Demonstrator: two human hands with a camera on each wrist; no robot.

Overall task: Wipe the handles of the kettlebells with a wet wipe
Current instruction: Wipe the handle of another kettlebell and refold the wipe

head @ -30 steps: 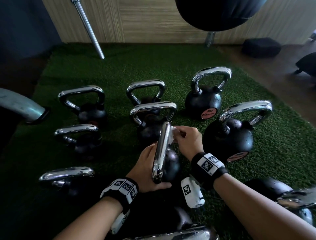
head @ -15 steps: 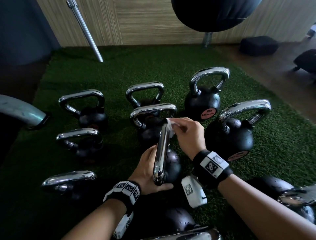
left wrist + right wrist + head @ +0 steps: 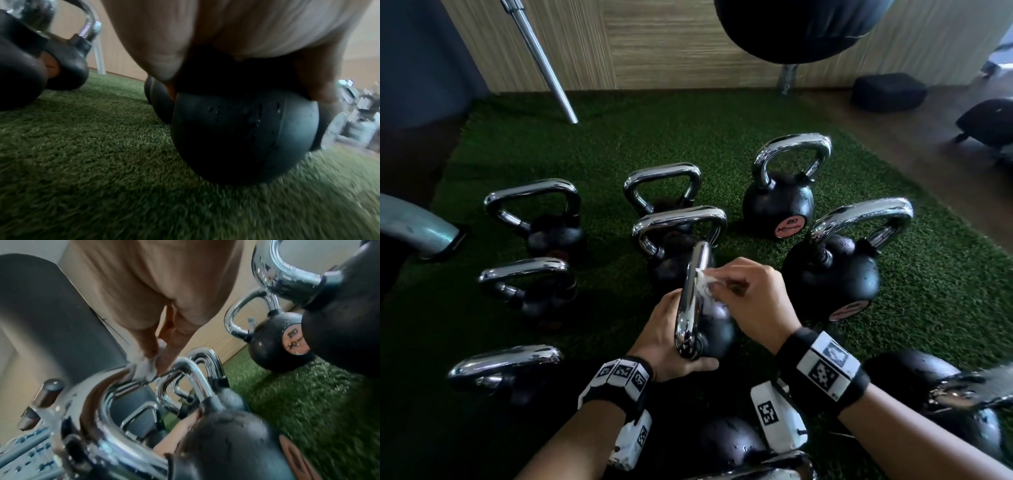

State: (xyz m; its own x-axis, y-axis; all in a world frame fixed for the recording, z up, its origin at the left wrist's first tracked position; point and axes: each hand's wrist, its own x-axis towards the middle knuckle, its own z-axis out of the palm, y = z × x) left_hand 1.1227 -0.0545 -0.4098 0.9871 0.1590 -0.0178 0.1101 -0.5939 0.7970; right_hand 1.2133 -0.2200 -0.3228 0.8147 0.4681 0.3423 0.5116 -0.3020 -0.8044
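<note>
A black kettlebell point(image 3: 717, 330) with a chrome handle point(image 3: 691, 308) stands on the green turf in the middle of the head view. My left hand point(image 3: 671, 342) grips its round body from the left side. In the left wrist view my thumb point(image 3: 162, 65) and a finger curl over the top of the body point(image 3: 242, 138). My right hand point(image 3: 750, 301) pinches a white wet wipe point(image 3: 703, 282) and presses it on the right side of the handle's upper part. The right wrist view shows the wipe point(image 3: 144, 368) bunched under my fingertips point(image 3: 164, 356) on the chrome handle point(image 3: 115, 402).
Several other chrome-handled kettlebells ring this one: one just behind point(image 3: 678, 222), a large one to the right point(image 3: 832, 274), a pink-labelled one point(image 3: 779, 209), others on the left point(image 3: 534, 291). A steel bar point(image 3: 541, 61) leans at the back. A black bag point(image 3: 801, 27) hangs overhead.
My right hand has slid the wipe from the far end of the handle a little nearer along its side. The left hand keeps its hold on the body.
</note>
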